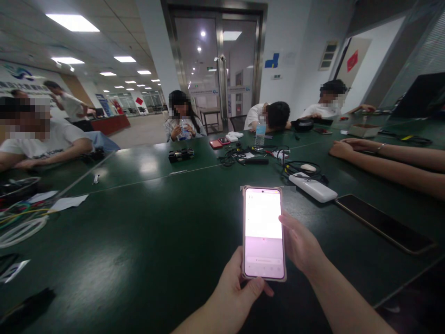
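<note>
A smartphone (263, 255) in a pale case stands nearly upright above the green table, its lit screen facing me. My left hand (239, 283) grips its lower left corner, with the thumb at the bottom edge. Along the right edge, my right hand (301, 243) holds the phone, one fingertip at the side of the screen. Its other fingers are partly hidden behind the phone. White and pale pink areas fill the screen; its text is too small to read. To the right lie a white power bank (313, 187) and a second phone (382, 221) with a dark screen.
Tangled black cables (236, 155), a water bottle (260, 132) and a black battery pack (181, 155) lie or stand farther back on the green table (146, 222). Coloured wires (24, 211) and papers are at the left. Another person's forearms (389, 162) rest at the right. Several people sit around.
</note>
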Demonstrator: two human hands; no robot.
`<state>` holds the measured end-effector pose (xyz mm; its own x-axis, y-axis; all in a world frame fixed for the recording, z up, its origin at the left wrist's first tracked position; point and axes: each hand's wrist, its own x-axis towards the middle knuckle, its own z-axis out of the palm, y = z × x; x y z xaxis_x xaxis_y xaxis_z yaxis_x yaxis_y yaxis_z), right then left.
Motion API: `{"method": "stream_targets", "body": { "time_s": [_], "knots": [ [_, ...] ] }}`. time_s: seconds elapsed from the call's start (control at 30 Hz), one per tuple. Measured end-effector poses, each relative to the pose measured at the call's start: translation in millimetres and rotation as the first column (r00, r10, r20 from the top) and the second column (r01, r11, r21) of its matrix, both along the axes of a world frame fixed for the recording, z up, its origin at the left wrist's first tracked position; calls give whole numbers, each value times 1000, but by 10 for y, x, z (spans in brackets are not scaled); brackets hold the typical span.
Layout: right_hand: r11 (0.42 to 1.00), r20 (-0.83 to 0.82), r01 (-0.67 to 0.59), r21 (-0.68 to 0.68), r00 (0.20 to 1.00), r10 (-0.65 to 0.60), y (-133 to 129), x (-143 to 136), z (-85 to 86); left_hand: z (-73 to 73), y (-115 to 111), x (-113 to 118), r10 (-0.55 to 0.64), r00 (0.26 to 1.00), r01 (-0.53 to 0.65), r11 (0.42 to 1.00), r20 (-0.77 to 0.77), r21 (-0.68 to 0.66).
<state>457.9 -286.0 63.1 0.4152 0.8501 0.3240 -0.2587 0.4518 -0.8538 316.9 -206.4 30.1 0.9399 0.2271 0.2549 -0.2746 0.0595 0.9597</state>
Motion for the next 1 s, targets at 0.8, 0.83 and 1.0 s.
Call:
{"method": "stream_targets", "body": {
  "time_s": [0.8, 0.83, 1.0],
  "knots": [
    [961, -291, 226, -157, 920, -264, 11, -8, 132, 4, -8, 15, 19, 982, 5, 992, -186, 126],
    [958, -285, 231, -168, 919, -272, 10, -5, 134, 6, -8, 12, 17, 980, 8, 992, -199, 128],
    [925, -237, 277, -261, 910, -339, 12, 21, 118, 4, -7, 8, -2, 990, 17, 994, -143, 106]
  ]
}}
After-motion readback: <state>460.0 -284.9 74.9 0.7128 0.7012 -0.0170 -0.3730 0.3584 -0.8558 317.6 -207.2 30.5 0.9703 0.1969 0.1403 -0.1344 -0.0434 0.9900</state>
